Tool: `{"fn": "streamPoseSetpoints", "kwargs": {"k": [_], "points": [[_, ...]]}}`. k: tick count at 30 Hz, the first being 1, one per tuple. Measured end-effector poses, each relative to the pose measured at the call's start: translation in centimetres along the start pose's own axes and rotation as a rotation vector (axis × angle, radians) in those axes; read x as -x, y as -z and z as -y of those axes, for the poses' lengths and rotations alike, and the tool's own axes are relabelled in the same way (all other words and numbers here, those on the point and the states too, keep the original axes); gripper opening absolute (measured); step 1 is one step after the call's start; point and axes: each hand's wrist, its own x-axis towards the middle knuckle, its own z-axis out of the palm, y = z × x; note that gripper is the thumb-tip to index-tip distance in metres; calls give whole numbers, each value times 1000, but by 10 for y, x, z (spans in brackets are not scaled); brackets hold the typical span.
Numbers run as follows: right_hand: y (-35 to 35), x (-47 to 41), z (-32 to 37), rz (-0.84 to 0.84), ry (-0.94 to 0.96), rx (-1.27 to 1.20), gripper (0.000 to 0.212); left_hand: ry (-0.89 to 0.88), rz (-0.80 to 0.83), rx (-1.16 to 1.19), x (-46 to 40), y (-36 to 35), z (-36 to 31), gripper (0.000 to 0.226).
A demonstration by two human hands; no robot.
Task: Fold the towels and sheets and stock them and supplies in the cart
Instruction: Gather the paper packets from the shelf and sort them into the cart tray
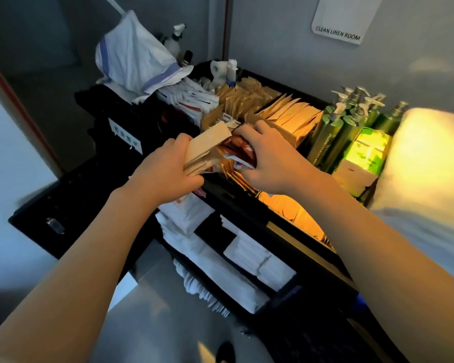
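Observation:
My left hand (168, 166) grips a stack of tan paper packets (207, 145) over the top tray of the black cart (286, 226). My right hand (268, 158) presses its curled fingers on red-brown sachets (240, 150) in the tray's front compartment, right beside the stack. More tan packets (294, 113) stand in rows in the compartments behind. Folded white towels (249, 258) lie on the cart's lower shelves.
Green pump bottles (351, 116) and green tissue packs (367, 153) fill the tray's right end. A white cloth bag (136, 58), spray bottle (174, 38) and paper rolls (220, 69) sit at the far end. A white pillow-like bundle (430, 163) is at right, walls close behind.

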Motion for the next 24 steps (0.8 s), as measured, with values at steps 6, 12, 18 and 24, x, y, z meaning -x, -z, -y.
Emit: {"fn": "streamPoseSetpoints", "kwargs": {"k": [6, 12, 18, 24], "points": [[-10, -42, -37, -24, -49, -48, 71, -8, 13, -10, -54, -3, 4, 65], [-23, -76, -55, -8, -59, -131, 69, -6, 35, 15, -89, -2, 25, 63], [-32, -105, -71, -84, -100, -142, 67, -22, 118, 59, -142, 4, 57, 70], [-42, -145, -73, -132, -206, -152, 64, -31, 483, -8, -206, -1, 106, 68]]}}
